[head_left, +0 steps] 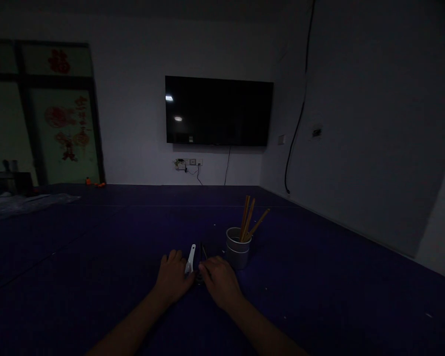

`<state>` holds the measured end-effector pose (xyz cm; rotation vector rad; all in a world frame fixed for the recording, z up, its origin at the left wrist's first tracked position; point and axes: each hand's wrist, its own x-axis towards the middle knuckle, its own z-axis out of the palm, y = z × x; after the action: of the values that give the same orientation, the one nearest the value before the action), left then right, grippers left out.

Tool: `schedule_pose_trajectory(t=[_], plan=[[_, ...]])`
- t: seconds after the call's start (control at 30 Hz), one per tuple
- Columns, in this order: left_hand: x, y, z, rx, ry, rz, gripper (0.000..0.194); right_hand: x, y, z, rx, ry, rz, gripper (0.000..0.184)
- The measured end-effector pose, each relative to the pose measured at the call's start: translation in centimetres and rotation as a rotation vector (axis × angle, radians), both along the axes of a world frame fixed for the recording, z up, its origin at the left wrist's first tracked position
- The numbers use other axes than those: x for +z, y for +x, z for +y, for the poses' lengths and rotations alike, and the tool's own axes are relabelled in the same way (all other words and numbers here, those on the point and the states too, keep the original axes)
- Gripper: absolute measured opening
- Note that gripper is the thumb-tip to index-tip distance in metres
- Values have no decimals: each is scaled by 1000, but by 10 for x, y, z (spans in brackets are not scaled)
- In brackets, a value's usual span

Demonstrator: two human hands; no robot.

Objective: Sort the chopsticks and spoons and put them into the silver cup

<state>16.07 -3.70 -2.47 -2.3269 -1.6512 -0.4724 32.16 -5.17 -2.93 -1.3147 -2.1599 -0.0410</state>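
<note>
My left hand point(173, 277) rests palm down on the dark blue surface, its fingers slightly apart and its thumb reaching toward small dark items between the hands. Beside its fingers lies a white spoon point(191, 258), handle pointing away from me. My right hand point(222, 281) is closed, thumb and fingers together at a thin dark stick-like utensil point(204, 251); the dim light hides its kind. Just beyond the right hand stands a grey metal cup point(238, 253). Several wooden chopsticks point(247, 217) lean in the cup, their upper ends above its rim.
The blue-covered surface point(133, 232) reaches to the walls. Crumpled clear plastic point(22, 205) and a dark box point(10, 183) lie at the far left, with small orange items point(96, 184) near the door. A television point(219, 111) hangs on the back wall, and a black cable point(296, 133) runs down the right wall.
</note>
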Motion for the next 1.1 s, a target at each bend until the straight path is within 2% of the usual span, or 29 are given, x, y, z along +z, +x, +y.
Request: schedule_pose_trajectory(t=[0.27,0.5,0.67,0.77,1.0,1.1], plan=[[3,1,1,30,-102,16,42,5,0,-3,-1,-60,-11,35],[1,1,2,20,-52,10,40,3,0,-3,0,-49,-16,35],[-2,0,4,-15,65,-16,35,0,1,0,10,-24,11,34],[-3,-1,5,-122,171,-56,32,-1,2,1,-18,36,69,36],[-6,1,3,-525,335,-82,24,6,4,-4,-150,112,174,40],[-9,3,2,-592,351,-74,27,6,4,-5,-176,135,265,41]])
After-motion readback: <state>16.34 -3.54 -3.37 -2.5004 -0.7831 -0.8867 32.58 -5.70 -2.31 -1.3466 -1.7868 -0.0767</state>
